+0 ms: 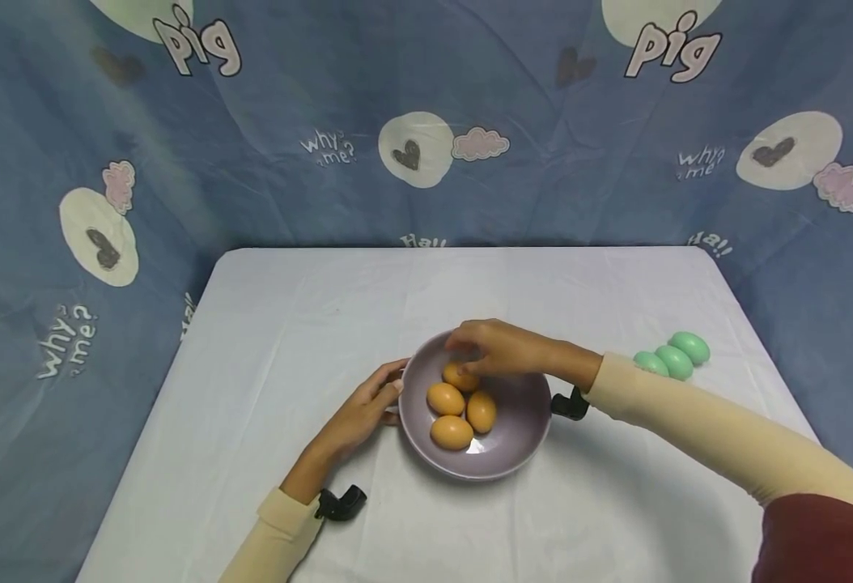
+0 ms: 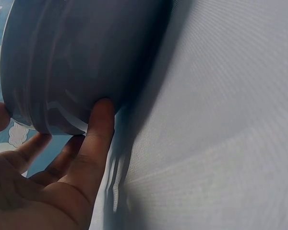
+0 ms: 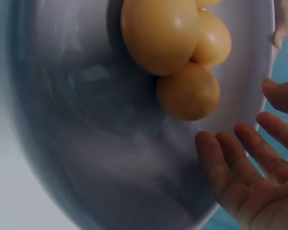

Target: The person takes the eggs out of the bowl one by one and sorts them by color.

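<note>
A round purple-grey bowl (image 1: 517,409) holds several orange-brown eggs (image 1: 451,433), bunched toward its left side. Against the bowl's outer left wall rests my left hand (image 1: 361,413); the left wrist view shows its fingers (image 2: 102,122) spread and touching that wall. My right hand (image 1: 499,348) reaches over the far rim, its fingertips beside the farthest egg (image 1: 460,376). Seen from the right wrist, its fingers (image 3: 209,148) are loosely extended, with a gap between them and the nearest egg (image 3: 188,91). Nothing is held in the right hand.
Three green eggs (image 1: 674,362) lie in a row on the white-covered table (image 1: 310,324) at the right, partly behind the right sleeve. A blue printed cloth (image 1: 266,186) hangs behind and beside the table. Each wrist carries a black camera mount (image 1: 342,504).
</note>
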Demonstrator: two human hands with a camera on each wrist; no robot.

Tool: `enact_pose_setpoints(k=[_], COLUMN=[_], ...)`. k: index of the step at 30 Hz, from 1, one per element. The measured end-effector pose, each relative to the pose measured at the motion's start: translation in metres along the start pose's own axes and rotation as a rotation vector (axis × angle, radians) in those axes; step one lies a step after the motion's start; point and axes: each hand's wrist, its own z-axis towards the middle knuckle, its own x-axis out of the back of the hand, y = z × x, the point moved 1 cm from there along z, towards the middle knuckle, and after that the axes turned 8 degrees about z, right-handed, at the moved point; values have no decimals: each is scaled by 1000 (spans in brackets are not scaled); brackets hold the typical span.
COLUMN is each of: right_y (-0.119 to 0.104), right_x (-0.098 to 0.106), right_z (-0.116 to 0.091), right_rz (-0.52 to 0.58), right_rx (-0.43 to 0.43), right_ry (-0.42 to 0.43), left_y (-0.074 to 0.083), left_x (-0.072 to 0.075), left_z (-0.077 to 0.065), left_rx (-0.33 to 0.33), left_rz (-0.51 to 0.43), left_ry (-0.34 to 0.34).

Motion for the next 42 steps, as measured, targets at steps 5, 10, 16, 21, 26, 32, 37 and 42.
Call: enact_pose_setpoints(k=[5,10,16,21,26,32,37,42], right_y=[2,3,4,4,0,-4,-6,-5], right_x=[-4,-6,-9,-9,-6,-5,-5,-6], right_z=[1,2,5,6,8,11,14,15], right_rz=[0,-5,-1,-19,-36,-29,-57,-63], right_rx=[9,-11,-48,-53,-43,-25,-53,-80], right_ry=[-10,-27,-63,-85,-102,-123,-153,-165], left_y=[-2,-3,0,0,-5,-4,-3,-2], left_x=[0,0,0,0,0,0,0,-1], left_z=[1,1,-1,0,1,1,0,1], left_rx=[10,9,-3,14,20,-5,-9,5], left_rz=[-2,-9,0,-3,-7,-16,-17,-33], left_ry=[-4,-6,-12,-7,11,12,9,-7])
